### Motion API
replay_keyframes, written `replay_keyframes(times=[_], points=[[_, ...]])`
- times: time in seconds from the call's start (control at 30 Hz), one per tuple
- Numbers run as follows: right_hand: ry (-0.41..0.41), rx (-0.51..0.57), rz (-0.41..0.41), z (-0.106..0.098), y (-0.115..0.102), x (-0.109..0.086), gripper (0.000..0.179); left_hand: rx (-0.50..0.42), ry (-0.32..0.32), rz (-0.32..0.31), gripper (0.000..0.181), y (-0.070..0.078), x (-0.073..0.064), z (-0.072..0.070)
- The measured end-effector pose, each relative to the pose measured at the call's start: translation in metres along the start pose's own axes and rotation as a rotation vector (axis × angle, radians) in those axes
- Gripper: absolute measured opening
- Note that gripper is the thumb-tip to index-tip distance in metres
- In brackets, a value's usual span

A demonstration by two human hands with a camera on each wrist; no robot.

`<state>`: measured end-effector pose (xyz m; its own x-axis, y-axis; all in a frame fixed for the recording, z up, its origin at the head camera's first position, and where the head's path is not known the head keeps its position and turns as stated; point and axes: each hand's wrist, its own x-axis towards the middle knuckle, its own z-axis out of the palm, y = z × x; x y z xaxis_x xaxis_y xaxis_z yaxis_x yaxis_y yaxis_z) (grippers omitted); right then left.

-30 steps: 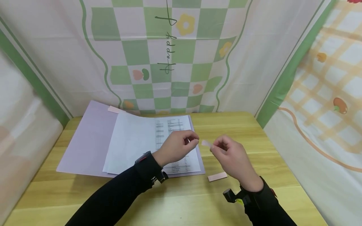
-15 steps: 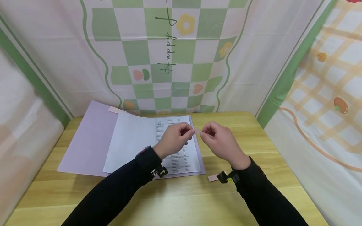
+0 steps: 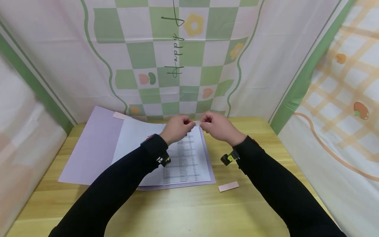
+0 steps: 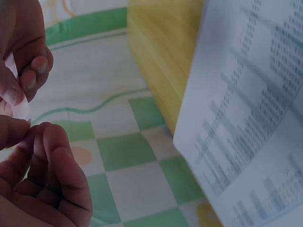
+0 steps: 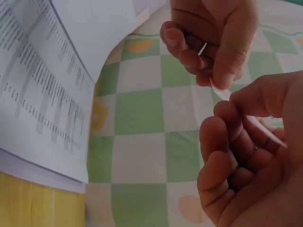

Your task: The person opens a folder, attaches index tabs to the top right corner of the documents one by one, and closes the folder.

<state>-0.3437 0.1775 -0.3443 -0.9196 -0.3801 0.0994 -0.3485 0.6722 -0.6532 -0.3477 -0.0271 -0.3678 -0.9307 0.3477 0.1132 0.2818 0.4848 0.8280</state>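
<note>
A thin, pale pink paper strip (image 5: 221,92) runs between my two hands, over the top right corner of a printed sheet (image 3: 189,158). My left hand (image 3: 176,128) pinches one end between thumb and forefinger. My right hand (image 3: 218,127) pinches it a little farther along, and in the right wrist view the strip continues behind the thumb. The sheet lies inside an opened lilac folder (image 3: 86,148), beside a turned-over white page (image 3: 130,138). In the left wrist view the strip (image 4: 20,105) bends down from my right hand to my left fingertips.
Another pink strip (image 3: 228,186) lies on the wooden table (image 3: 183,210) right of the folder. A third pink strip (image 3: 120,115) sits at the top edge of the turned-over page. A checked curtain (image 3: 165,52) hangs close behind the table's back edge.
Both hands have come together and moved away from me to the sheet's top right corner. The strip, first in my right hand alone, is now pinched by both.
</note>
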Motion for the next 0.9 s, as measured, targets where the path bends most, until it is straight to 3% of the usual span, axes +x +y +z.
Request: replay_keyframes(times=[0.13,0.37,0.53,0.73,0.9], points=[[-0.021,0.048,0.026,0.001,0.008,0.022,0.013,0.018,0.001,-0.058,0.021,-0.008,0.016,-0.006],[-0.028,0.136,0.102,0.008,0.022,0.046,0.015,-0.107,-0.018,-0.124,0.021,-0.023,0.034,-0.004],[-0.022,0.158,0.181,0.016,0.032,0.059,0.017,-0.203,-0.043,-0.213,0.026,-0.036,0.049,0.000],[0.012,0.205,0.278,0.027,0.044,0.077,0.022,-0.250,-0.024,-0.274,0.028,-0.048,0.065,0.002],[0.040,0.157,0.331,0.036,0.052,0.089,0.020,-0.241,-0.024,-0.343,0.027,-0.060,0.081,0.006]])
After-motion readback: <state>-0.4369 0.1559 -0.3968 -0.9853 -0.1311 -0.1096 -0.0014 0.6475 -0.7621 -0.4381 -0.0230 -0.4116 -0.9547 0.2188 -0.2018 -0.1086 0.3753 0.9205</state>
